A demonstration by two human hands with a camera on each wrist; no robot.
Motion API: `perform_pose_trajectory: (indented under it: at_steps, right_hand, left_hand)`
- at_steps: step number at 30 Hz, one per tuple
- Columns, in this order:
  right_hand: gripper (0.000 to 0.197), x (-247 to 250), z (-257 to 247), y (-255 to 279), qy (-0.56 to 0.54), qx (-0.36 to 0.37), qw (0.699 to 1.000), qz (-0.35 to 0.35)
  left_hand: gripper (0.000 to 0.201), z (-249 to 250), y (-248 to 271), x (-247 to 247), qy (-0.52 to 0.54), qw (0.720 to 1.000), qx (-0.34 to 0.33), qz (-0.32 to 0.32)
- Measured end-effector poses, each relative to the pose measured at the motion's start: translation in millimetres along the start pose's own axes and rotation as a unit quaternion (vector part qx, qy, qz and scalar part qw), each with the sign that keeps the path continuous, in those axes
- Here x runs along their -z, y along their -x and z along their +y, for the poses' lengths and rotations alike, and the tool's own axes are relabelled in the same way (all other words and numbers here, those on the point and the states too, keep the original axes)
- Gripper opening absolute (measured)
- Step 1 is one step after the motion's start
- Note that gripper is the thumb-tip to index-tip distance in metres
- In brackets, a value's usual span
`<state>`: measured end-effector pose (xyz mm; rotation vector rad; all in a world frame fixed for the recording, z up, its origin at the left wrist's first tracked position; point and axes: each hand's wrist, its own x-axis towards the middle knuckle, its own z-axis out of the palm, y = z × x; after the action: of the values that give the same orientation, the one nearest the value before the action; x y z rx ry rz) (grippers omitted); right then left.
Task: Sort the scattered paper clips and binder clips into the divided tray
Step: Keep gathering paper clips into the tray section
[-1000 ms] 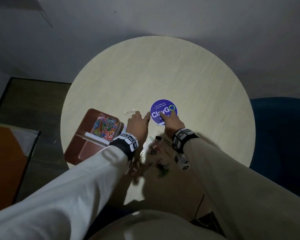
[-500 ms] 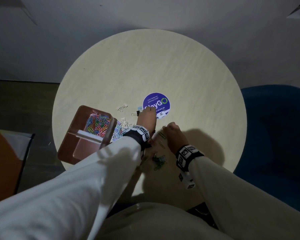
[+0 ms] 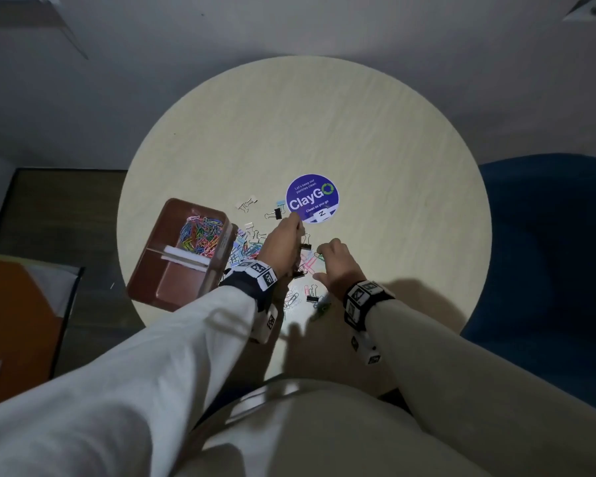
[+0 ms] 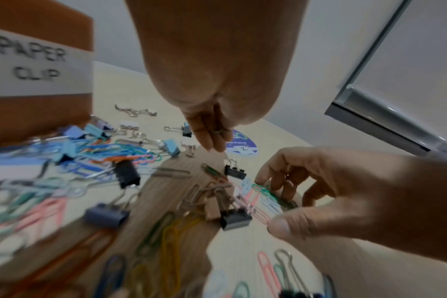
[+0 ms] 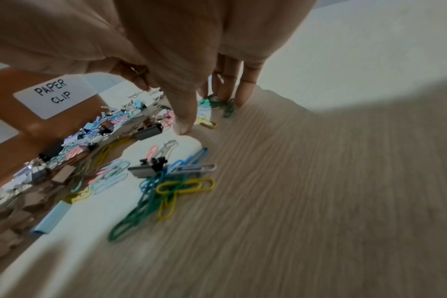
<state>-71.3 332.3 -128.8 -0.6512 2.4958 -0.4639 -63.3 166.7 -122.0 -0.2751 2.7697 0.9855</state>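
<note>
Sat at a round table (image 3: pixel 324 115), far half bare. Brown divided tray (image 3: pixel 172 290) overhanging the near-left edge; colored paper clips (image 3: pixel 200 234) heaped in its far compartment, near compartment holding nothing visible, "PAPER CLIP" label (image 4: pixel 33 62) on its wall. Loose pile of paper clips and binder clips (image 3: pixel 245 249) spread from just beside the tray toward the near edge, below both wrists. Purple ClayGo sticker (image 3: pixel 312 197) just beyond the pile.

Left hand (image 3: pixel 281 244) over the pile, fingers together and pointing down; something small and metallic apparently between them, too blurred to name. Right hand (image 3: pixel 334 261) arched, fingertips (image 5: pixel 239 100) down on green paper clips (image 5: pixel 221 103), thumb apart and touching the table; nothing lifted.
</note>
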Motion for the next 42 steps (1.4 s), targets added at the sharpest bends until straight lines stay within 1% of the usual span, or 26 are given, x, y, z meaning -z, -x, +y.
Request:
perform_pose_trajectory:
  at_steps: [3,5,6,8,11,12,14,15,16,17,18,19,20,21,22,24,25,26,27,28,30,33,35,38,42]
  right_hand:
    - [0.033,-6.0,-6.3,1.3,0.011,0.004,1.000,-0.001]
    - [0.022,-12.4,-6.9,4.4,0.029,0.011,1.000,0.001]
    - [0.019,-14.6,-7.4,6.6,0.040,0.011,0.999,-0.001]
    - [0.015,-16.7,-7.9,9.2,0.040,0.004,0.999,0.001]
    - [0.012,-15.3,-8.1,11.8,0.001,-0.014,1.000,0.009]
    - [0.010,-12.0,-8.2,13.7,-0.017,-0.023,1.000,0.008]
    - [0.007,-7.9,-4.7,16.6,-0.058,-0.043,0.997,0.001]
    - [0.007,-6.0,-3.1,17.8,-0.095,-0.063,0.993,-0.007]
    - [0.006,-2.9,-2.1,19.8,-0.153,-0.092,0.984,-0.010]
    - [0.005,1.1,-2.8,21.9,-0.237,-0.127,0.963,0.001]
    - [0.012,5.7,-4.0,24.2,-0.318,-0.161,0.934,0.015]
    - [0.021,6.4,-0.5,23.8,-0.374,-0.192,0.907,0.026]
    - [0.028,5.8,4.3,22.4,-0.399,-0.200,0.894,0.035]
    - [0.033,6.5,6.8,23.2,-0.383,-0.191,0.903,0.035]
    - [0.033,8.3,8.2,25.3,-0.362,-0.182,0.914,0.036]
    - [0.026,8.1,12.1,28.6,-0.273,-0.124,0.954,0.028]
    - [0.026,6.4,14.4,28.5,-0.228,-0.105,0.967,0.033]
    - [0.024,5.2,15.2,29.2,-0.205,-0.100,0.973,0.034]
    - [0.017,5.4,13.3,30.5,-0.187,-0.104,0.976,0.037]
    - [0.015,5.6,12.0,31.1,-0.163,-0.104,0.980,0.040]
    - [0.025,3.9,9.4,31.7,-0.090,-0.106,0.990,0.016]
    - [0.034,-3.1,5.7,33.8,-0.016,-0.094,0.995,-0.021]
    - [0.033,-8.1,3.6,34.2,0.001,-0.089,0.996,-0.022]
    - [0.022,-10.9,-1.5,31.5,0.016,-0.066,0.997,-0.022]
    - [0.019,-7.1,-5.1,27.9,0.039,-0.061,0.996,-0.042]
  left_hand:
    - [0.020,-9.7,14.6,-7.1,0.033,0.998,0.013,-0.044]
    - [0.026,-12.3,24.2,-10.8,-0.003,0.998,-0.001,-0.069]
    - [0.025,-12.7,29.3,-12.9,-0.021,0.997,-0.001,-0.074]
    - [0.018,-14.2,38.9,-17.8,-0.053,0.997,0.007,-0.063]
    - [0.032,-19.1,50.1,-21.4,-0.111,0.991,0.035,-0.066]
    - [0.032,-22.3,52.9,-20.5,-0.119,0.990,0.045,-0.067]
    - [0.027,-31.0,57.0,-15.4,-0.122,0.989,0.059,-0.064]
    - [0.025,-36.1,58.3,-11.9,-0.121,0.989,0.063,-0.061]
    - [0.025,-40.8,59.3,-8.1,-0.121,0.989,0.066,-0.059]
    - [0.025,-45.5,59.7,-4.6,-0.124,0.988,0.069,-0.058]
    - [0.025,-49.0,59.9,-1.1,-0.128,0.988,0.070,-0.058]
    - [0.024,-51.2,59.5,2.1,-0.131,0.987,0.068,-0.057]
    - [0.023,-51.9,58.9,4.8,-0.133,0.988,0.063,-0.055]
    - [0.023,-51.3,57.3,6.6,-0.136,0.988,0.056,-0.052]
    - [0.024,-48.3,55.4,8.1,-0.141,0.988,0.050,-0.050]
    - [0.030,-37.8,50.1,8.2,-0.151,0.987,0.034,-0.051]
    - [0.033,-31.2,47.1,7.1,-0.156,0.986,0.021,-0.055]
    - [0.035,-24.2,44.2,5.8,-0.165,0.984,0.008,-0.059]
    - [0.036,-18.5,41.3,3.7,-0.178,0.982,-0.005,-0.062]
    - [0.034,-14.1,38.8,1.2,-0.189,0.980,-0.018,-0.065]
    - [0.028,-10.4,35.1,-5.0,-0.196,0.977,-0.036,-0.072]
    - [0.022,-12.6,32.4,-11.3,-0.175,0.981,-0.025,-0.082]
    - [0.018,-14.2,32.9,-12.7,-0.159,0.983,-0.024,-0.083]
    - [0.016,-17.0,35.9,-10.3,-0.154,0.984,-0.028,-0.081]
    - [0.020,-21.4,38.5,-9.2,-0.133,0.988,-0.027,-0.073]
